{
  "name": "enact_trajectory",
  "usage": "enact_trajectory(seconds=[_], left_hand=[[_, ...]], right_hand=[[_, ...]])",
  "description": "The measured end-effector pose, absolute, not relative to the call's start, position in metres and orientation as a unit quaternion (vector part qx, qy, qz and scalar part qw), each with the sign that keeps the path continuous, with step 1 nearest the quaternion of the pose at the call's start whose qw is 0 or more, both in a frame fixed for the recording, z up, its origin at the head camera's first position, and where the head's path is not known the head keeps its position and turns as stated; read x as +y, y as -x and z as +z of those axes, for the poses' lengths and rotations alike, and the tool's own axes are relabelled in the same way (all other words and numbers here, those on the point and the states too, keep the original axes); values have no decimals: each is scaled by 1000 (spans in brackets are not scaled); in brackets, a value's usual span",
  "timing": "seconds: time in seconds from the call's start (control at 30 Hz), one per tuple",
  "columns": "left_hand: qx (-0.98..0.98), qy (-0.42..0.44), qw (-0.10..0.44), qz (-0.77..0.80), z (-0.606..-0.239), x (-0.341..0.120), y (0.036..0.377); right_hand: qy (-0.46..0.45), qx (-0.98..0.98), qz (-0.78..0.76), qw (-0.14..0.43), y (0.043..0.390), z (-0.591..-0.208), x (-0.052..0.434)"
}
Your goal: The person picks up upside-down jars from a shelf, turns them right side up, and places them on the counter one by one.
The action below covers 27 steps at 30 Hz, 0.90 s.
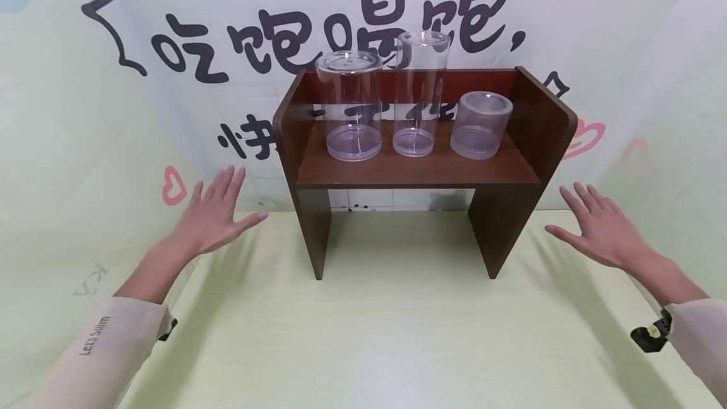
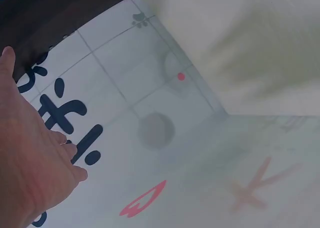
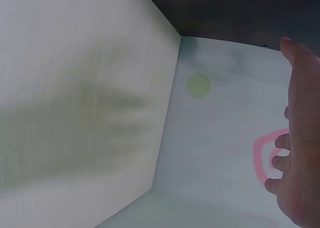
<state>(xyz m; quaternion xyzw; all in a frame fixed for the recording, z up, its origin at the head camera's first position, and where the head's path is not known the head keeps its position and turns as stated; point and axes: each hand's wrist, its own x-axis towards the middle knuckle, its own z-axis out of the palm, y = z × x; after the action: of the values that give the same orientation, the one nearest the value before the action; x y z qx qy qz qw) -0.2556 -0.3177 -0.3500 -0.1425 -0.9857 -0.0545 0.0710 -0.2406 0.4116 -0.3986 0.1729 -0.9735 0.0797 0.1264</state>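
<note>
On the brown shelf (image 1: 423, 172), three transparent containers (image 1: 416, 93), tallest in the middle

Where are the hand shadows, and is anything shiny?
Head view: soft shadows of the left hand and right hand on the table, pale glare near the bottom edge, dimmer light under the shelf; left wrist view: blurry-edged shadow, upper right; right wrist view: finger-shaped shadow, left side.
</note>
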Motion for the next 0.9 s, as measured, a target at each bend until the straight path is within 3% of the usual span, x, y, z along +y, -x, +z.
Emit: enact_trajectory(seconds=[0.9], left_hand=[[-969, 196, 128, -84, -246, -284, 252]], right_hand=[[-184, -963, 105, 165, 219, -338, 403]])
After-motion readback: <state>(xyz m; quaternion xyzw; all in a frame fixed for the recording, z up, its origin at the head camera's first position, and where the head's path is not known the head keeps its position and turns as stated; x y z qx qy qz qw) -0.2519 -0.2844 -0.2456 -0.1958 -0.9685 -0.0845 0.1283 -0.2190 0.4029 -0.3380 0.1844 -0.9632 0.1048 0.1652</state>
